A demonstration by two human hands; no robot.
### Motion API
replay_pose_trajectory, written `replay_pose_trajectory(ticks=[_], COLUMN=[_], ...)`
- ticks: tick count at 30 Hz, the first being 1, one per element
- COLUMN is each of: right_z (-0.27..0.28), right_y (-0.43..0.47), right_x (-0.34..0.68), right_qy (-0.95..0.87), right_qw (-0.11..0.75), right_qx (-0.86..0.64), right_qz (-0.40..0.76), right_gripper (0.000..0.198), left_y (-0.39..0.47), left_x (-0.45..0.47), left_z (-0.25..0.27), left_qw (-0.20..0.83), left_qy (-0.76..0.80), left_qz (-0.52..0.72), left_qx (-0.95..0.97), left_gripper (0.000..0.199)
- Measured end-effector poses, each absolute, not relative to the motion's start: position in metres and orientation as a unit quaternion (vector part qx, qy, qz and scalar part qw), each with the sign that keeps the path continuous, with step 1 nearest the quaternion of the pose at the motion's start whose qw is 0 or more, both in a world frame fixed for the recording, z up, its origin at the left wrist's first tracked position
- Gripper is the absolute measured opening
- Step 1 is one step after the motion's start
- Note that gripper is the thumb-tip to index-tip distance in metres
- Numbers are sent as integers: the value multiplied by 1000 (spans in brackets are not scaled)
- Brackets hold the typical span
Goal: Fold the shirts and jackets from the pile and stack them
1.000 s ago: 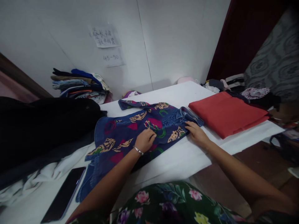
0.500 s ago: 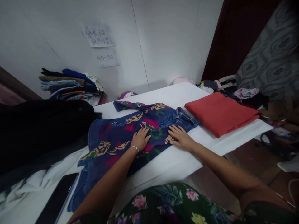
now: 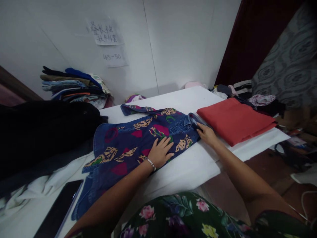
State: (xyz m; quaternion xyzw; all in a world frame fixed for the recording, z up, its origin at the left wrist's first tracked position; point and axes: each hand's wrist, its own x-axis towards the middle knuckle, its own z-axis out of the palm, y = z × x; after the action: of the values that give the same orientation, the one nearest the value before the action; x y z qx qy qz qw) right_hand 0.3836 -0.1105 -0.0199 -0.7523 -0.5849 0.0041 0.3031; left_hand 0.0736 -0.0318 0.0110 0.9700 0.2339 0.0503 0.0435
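A patterned blue denim shirt (image 3: 143, 134) lies spread on the white table (image 3: 180, 165), its collar to the right and one sleeve stretched along the far side. My left hand (image 3: 160, 152) rests flat on the near part of the shirt, fingers spread, with a bracelet at the wrist. At the collar end, my right hand (image 3: 206, 134) pinches the edge of the shirt between thumb and fingers. Just beyond that hand sits a folded red cloth (image 3: 236, 120).
A pile of folded clothes (image 3: 74, 87) stands at the back left, against the wall. Black clothing (image 3: 47, 138) and a dark flat device (image 3: 59, 208) lie on the left. More clothes (image 3: 262, 99) are heaped beyond the table's right end.
My right hand has moved right, from lying flat on the shirt to gripping its collar end. My left hand has slid slightly right and nearer to me.
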Motion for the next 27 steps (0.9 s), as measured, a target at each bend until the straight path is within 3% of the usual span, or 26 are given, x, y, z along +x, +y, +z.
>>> replay_pose_trajectory(ticks=[8,15,20,27], right_z=[-40,-43,-51,-55], right_y=[-125,-124,-124,-125], right_x=[370,361,361,363], right_qy=[-686,-657,-660,-663], right_qw=[201,197,188,195], right_qx=[-698,-726,-725,-719], right_qz=[-40,-55,-62,-68], right_gripper=[44,48,49,50], left_y=[-30,-2,34,52], left_x=[71,51,33,30], left_z=[-10,17,16,4], left_qw=[89,107,113,153], left_qy=[256,396,536,581], left_qz=[38,120,57,47], left_qx=[962,904,835,798], left_gripper=[56,36,33,25])
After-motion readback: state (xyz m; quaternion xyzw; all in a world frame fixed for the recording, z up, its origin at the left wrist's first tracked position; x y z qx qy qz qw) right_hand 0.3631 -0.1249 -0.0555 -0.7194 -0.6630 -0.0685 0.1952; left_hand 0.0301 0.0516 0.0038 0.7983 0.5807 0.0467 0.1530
